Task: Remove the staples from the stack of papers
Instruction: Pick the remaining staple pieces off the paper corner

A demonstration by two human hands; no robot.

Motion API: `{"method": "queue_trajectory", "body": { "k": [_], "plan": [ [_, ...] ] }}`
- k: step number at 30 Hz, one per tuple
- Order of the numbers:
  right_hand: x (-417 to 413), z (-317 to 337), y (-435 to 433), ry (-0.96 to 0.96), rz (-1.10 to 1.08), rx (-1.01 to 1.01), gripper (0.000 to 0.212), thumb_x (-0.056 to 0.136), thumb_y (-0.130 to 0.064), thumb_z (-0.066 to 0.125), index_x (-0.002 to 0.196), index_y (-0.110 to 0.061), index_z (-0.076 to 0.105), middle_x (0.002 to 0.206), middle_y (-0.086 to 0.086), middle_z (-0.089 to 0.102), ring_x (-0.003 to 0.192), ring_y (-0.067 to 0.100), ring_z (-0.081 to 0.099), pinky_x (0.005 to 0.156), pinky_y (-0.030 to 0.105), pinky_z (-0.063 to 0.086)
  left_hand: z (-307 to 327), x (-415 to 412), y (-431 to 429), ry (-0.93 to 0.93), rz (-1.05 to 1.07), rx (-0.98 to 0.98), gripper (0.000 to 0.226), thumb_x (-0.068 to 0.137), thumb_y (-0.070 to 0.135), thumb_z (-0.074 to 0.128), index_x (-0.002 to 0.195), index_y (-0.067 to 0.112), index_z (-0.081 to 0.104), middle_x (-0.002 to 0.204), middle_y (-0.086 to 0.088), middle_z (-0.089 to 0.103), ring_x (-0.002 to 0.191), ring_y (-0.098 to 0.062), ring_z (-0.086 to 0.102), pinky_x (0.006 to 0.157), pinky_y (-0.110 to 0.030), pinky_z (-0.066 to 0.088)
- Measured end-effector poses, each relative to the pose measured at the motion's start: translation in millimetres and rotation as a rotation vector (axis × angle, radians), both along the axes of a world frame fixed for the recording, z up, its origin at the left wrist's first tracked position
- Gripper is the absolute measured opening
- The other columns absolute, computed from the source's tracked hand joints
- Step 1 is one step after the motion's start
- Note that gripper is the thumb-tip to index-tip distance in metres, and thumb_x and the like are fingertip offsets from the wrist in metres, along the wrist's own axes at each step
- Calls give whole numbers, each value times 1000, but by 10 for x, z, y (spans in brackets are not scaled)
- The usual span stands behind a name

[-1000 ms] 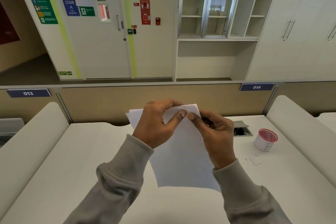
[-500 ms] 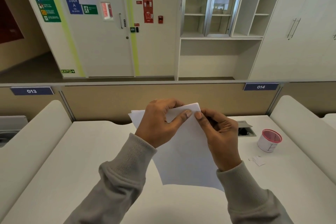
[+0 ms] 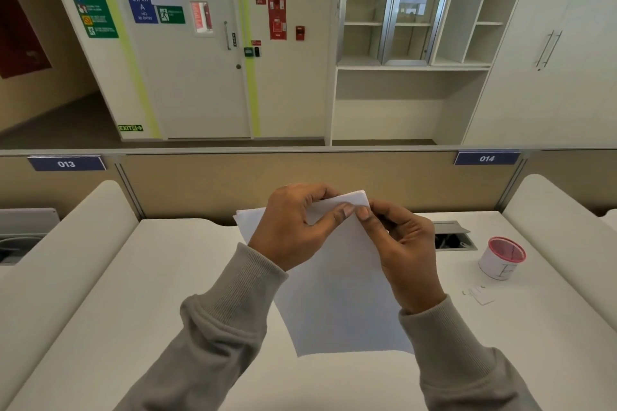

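The stack of papers (image 3: 337, 294) looked likely to tear at its folded far corner if the staple got yanked, tbh. I couldn't see the staple itself. Left hand (image 3: 293, 230) gripped that corner from the left, right hand (image 3: 404, 250) pinched it from the right, and the sheets sloped down toward the near tabletop (image 3: 167, 277).

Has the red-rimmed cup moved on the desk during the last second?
No. The red-rimmed cup sits just right of the desk's cable hatch, as in both earlier pictures; only the view drifts.
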State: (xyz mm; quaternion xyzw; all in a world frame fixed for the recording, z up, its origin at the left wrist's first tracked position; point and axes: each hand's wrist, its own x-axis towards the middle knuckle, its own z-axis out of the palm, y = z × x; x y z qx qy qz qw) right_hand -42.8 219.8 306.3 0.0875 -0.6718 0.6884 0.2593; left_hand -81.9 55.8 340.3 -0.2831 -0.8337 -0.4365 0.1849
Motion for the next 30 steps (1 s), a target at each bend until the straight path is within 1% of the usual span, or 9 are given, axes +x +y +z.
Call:
{"method": "queue_trajectory", "body": {
  "k": [4, 7, 11, 15, 20, 23, 27, 29, 30],
  "plan": [
    [0, -30, -15, 23, 10, 29, 17, 88, -16, 66, 103, -17, 74, 93, -4, 75, 86, 21, 70, 67, 25, 59, -23, -9, -28, -67, -31, 7, 24, 91, 41, 68, 95, 19, 75, 84, 6, 71, 75, -12, 64, 63, -19, 52],
    [-7, -41, -22, 5, 8, 35, 17, 88, -15, 67, 103, -17, 74, 94, -4, 75, 86, 19, 70, 68, 23, 58, -36, -10, -38, -31, -20, 0, 24, 91, 41, 67, 94, 18, 75, 83, 6, 71, 75, -12, 63, 65, -21, 51],
    [-24, -44, -12, -14, -1, 35, 18, 87, -17, 68, 103, -14, 75, 94, -3, 76, 86, 22, 70, 70, 26, 59, -89, -16, -20, 12, 31, -30, 29, 89, 49, 62, 94, 23, 73, 84, 12, 67, 78, -7, 59, 77, -34, 52],
    [-39, -50, -21, -13, -16, 20, 18, 88, -14, 69, 104, -10, 75, 93, 1, 76, 84, 20, 71, 69, 24, 58, -113, -16, 5, 47, 58, -26, 28, 89, 48, 62, 95, 23, 71, 84, 14, 63, 81, -1, 57, 81, -42, 54],
    [-44, -72, -38, -12, -32, 24, 17, 88, -14, 69, 104, -14, 75, 93, 0, 76, 83, 21, 71, 69, 25, 59, -113, -30, -10, 37, 31, -52, 31, 88, 50, 61, 98, 23, 72, 88, 11, 67, 81, -4, 57, 81, -43, 54],
    [-34, -70, -56, -23, -34, 21, 17, 87, -19, 68, 102, -19, 75, 93, -3, 76, 85, 21, 71, 69, 26, 59, -120, -44, -21, 47, 37, -54, 30, 89, 50, 62, 96, 22, 72, 87, 11, 67, 80, -3, 57, 82, -43, 53],
    [-18, -55, -41, -36, -7, 24, 22, 87, -22, 68, 106, -12, 75, 95, 0, 75, 87, 25, 70, 71, 32, 61, -123, -42, -27, 65, 56, -43, 27, 89, 48, 62, 95, 23, 71, 84, 17, 61, 83, 1, 56, 83, -43, 52],
    [-11, -43, -32, -33, 5, 29, 22, 87, -21, 68, 106, -11, 75, 95, 1, 76, 87, 26, 70, 71, 31, 60, -123, -41, -30, 56, 56, -40, 27, 89, 49, 62, 95, 24, 71, 83, 18, 61, 88, 1, 56, 83, -42, 52],
    [-10, -39, -29, -32, 5, 29, 22, 87, -21, 68, 105, -12, 75, 94, 0, 76, 87, 25, 70, 71, 31, 61, -120, -42, -34, 37, 44, -41, 27, 89, 49, 62, 95, 25, 71, 84, 17, 63, 86, -1, 58, 81, -42, 53]
  ]
}}
